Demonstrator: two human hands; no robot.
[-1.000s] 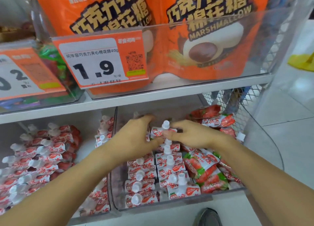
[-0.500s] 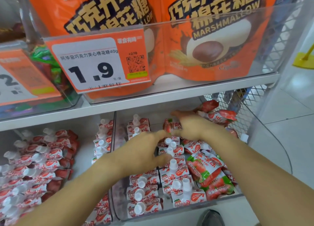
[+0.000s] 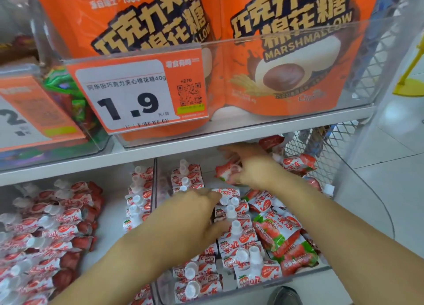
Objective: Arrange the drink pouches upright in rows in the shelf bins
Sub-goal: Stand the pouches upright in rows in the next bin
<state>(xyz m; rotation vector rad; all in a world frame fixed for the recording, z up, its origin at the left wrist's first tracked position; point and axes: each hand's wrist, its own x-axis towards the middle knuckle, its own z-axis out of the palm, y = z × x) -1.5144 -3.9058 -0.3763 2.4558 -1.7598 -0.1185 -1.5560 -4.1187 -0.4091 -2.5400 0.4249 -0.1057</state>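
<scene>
Red-and-white strawberry drink pouches with white caps [image 3: 231, 242] stand in rows in a clear shelf bin [image 3: 275, 281] on the lower shelf. My left hand [image 3: 192, 215] rests on the upright rows, fingers spread against the pouch tops. At the back of the bin, my right hand [image 3: 250, 164] grips one drink pouch [image 3: 226, 171] that lies tilted on its side. Loose pouches [image 3: 296, 162] lie heaped at the bin's back right, and flat strawberry packs [image 3: 282, 238] lie along its right side.
A second clear bin on the left holds several more pouches [image 3: 46, 231] lying in slanted rows. Right above the bins, the upper shelf edge [image 3: 206, 141] carries orange marshmallow bags [image 3: 286, 52] and a price tag [image 3: 137, 93]. Wire mesh [image 3: 321, 148] closes the shelf's right end.
My right hand has reached further back and taken hold of a loose pouch. My left hand slid forward along the rows. The camera moved closer to the shelf.
</scene>
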